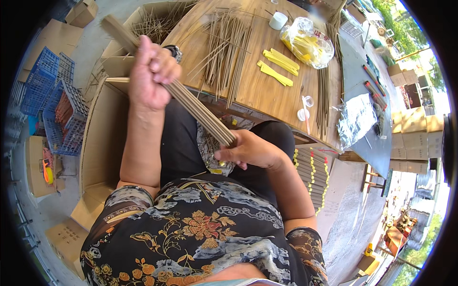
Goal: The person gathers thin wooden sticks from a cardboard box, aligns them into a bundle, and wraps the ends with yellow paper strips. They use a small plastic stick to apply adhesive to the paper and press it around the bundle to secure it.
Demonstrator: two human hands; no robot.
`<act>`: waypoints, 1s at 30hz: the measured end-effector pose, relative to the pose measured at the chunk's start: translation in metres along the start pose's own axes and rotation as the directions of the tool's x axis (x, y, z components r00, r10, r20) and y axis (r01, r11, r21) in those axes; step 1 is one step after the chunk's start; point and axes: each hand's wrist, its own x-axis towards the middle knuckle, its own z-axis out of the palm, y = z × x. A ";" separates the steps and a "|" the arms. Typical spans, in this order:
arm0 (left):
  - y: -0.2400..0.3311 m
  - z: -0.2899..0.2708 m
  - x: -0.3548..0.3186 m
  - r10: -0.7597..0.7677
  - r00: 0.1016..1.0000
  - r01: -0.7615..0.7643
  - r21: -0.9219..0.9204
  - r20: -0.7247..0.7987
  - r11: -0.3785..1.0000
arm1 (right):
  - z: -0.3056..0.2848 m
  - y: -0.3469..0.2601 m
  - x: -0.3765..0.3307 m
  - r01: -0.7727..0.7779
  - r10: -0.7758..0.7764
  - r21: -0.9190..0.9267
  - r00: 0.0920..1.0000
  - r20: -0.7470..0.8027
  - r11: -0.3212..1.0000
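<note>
A bundle of thin brown incense sticks (198, 110) slants across my lap, from upper left to lower right. My left hand (153, 76) is wrapped around its upper part, and the far tip is blurred. At the lower end, my right hand (252, 150) closes its fingers and thumb about the stick ends. More loose incense sticks (229, 52) lie spread on the wooden table (186, 59) ahead. Flat yellow strips (280, 63) are stacked to their right, near a clear plastic bag (310, 43) with yellow pieces inside.
An open cardboard box (107, 138) stands at my left, and blue plastic crates (47, 83) are beyond it. Banded stick bundles (311, 178) lie low on the right. Crumpled silver foil (355, 119) rests on the grey table. A white cup (278, 20) sits at the back.
</note>
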 end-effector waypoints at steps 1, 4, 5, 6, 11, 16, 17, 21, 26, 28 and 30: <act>0.012 -0.008 0.005 0.053 0.999 -0.053 -0.007 0.012 0.999 | -0.009 0.001 0.000 -0.028 0.027 -0.100 1.000 -0.012 0.995; 0.033 -0.022 0.013 0.105 0.994 -0.101 -0.084 0.039 0.991 | -0.041 0.009 0.016 0.015 -0.012 0.009 0.961 -0.275 1.000; 0.030 -0.024 0.015 0.105 0.994 -0.102 -0.086 0.034 0.991 | -0.060 0.018 0.030 0.055 -0.061 -0.027 0.903 -0.426 0.998; 0.023 -0.024 0.018 0.105 0.994 -0.103 -0.087 0.028 0.991 | -0.075 0.017 0.044 0.062 -0.087 -0.064 0.813 -0.576 0.996; -0.013 -0.035 0.038 0.036 0.999 -0.038 -0.092 -0.025 0.995 | -0.124 0.001 0.108 -0.194 -0.106 -0.261 0.574 -0.812 0.946; -0.030 -0.048 0.044 -0.007 0.996 0.005 -0.019 -0.090 1.000 | -0.146 0.022 0.145 -0.394 -0.348 -0.542 0.465 -0.814 0.742; -0.032 -0.050 0.045 -0.015 0.995 0.013 -0.018 -0.100 1.000 | -0.149 0.023 0.148 -0.397 -0.354 -0.544 0.458 -0.815 0.740; -0.033 -0.055 0.045 -0.022 0.994 0.022 -0.008 -0.110 1.000 | -0.155 0.020 0.151 -0.411 -0.240 -0.468 0.495 -0.835 0.782; -0.032 -0.058 0.043 -0.024 0.993 0.024 -0.002 -0.117 1.000 | -0.154 0.023 0.159 -0.469 -0.341 -0.521 0.417 -0.842 0.713; -0.031 -0.058 0.042 -0.035 0.991 0.035 0.001 -0.126 0.999 | -0.153 0.016 0.158 -0.475 -0.263 -0.463 0.429 -0.864 0.748; -0.030 -0.058 0.041 -0.034 0.990 0.034 -0.002 -0.136 0.999 | -0.151 0.010 0.156 -0.422 -0.163 -0.373 0.454 -0.876 0.827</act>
